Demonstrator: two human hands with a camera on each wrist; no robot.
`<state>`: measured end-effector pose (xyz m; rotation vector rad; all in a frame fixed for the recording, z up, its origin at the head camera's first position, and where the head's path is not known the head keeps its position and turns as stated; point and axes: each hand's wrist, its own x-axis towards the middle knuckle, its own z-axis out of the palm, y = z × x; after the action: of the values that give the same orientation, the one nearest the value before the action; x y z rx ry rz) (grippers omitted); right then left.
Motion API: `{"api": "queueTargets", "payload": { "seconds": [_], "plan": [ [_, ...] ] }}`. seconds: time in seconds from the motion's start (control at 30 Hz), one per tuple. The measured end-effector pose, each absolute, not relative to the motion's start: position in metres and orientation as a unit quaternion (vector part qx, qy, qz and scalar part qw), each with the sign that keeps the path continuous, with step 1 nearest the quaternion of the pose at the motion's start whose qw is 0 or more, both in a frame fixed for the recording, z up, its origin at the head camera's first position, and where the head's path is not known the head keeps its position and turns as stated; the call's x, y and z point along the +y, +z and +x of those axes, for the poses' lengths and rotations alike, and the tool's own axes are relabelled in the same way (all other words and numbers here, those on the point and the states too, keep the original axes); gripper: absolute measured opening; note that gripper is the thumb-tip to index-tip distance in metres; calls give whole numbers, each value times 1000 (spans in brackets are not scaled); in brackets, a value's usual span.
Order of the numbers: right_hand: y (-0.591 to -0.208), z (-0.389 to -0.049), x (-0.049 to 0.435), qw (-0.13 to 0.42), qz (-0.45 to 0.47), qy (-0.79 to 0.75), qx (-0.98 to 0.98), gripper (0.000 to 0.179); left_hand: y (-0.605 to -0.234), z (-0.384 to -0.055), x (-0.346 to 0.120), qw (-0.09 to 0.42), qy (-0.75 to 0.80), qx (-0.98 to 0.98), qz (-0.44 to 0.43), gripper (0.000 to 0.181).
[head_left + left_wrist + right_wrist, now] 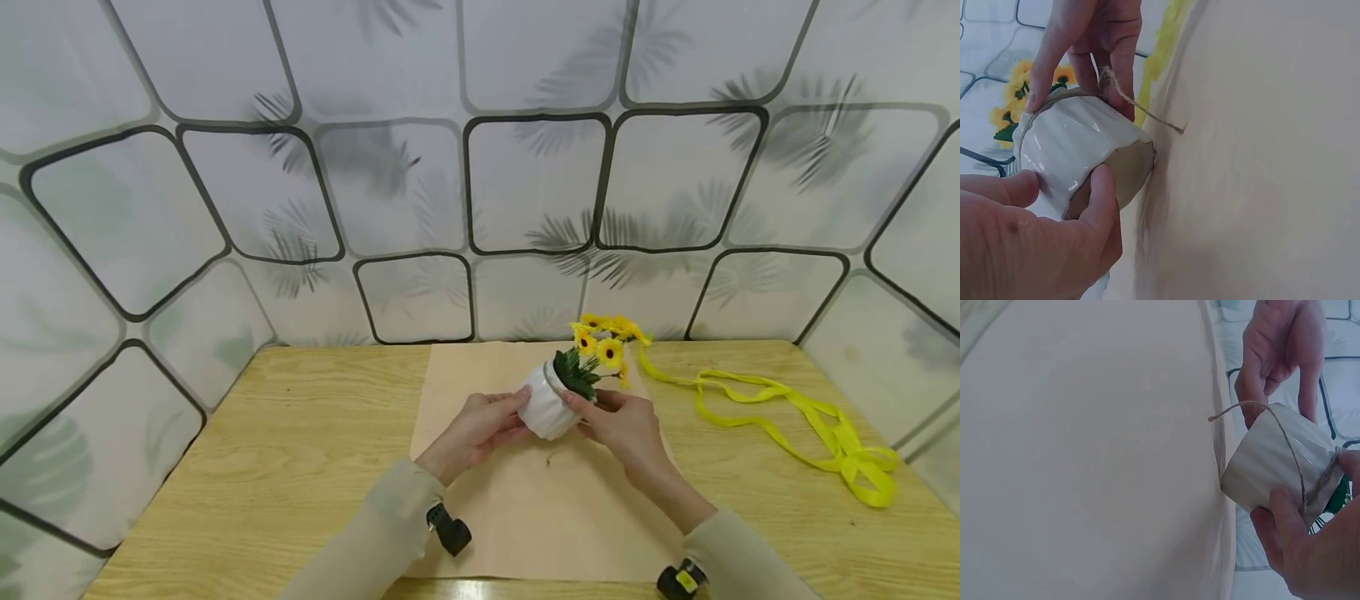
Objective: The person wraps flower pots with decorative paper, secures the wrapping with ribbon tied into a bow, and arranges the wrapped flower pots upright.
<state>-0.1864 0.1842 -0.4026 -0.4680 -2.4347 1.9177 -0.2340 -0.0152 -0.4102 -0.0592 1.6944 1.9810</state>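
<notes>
I hold the tilted pot (543, 406) with left grip (480, 429) and right grip (632, 433); from the left wrist it partly hides the flowers (1019, 84), and my right grip covers some twine (1320, 481).

Pot (546, 410) over paper (555, 517) on tbl (225, 500); ribbon (847, 442) to R, backdrop (536, 183) bhd.

Behind the bare left fingers (1102, 195), past the wrist, begins a long, plain cream sleeve (367, 533), softly creased, its cuff ending short of the hand. On the cuff's inner side, well back from the fingertips, sits a small, rounded black device (453, 536) with a black band. Behind the bare right fingers (1286, 515) comes a matching cream sleeve (742, 557); the black wrist unit (670, 582) beside its cuff bears a bright yellow patch (686, 581).
</notes>
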Motion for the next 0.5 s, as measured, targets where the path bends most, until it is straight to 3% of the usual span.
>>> {"api": "queueTargets", "payload": {
  "seconds": [0.5],
  "plan": [
    [-409, -183, 194, -8, -139, 680, -720, 75, -405, -232, -3, 223, 745, 628, -33, 60]
  ]
}}
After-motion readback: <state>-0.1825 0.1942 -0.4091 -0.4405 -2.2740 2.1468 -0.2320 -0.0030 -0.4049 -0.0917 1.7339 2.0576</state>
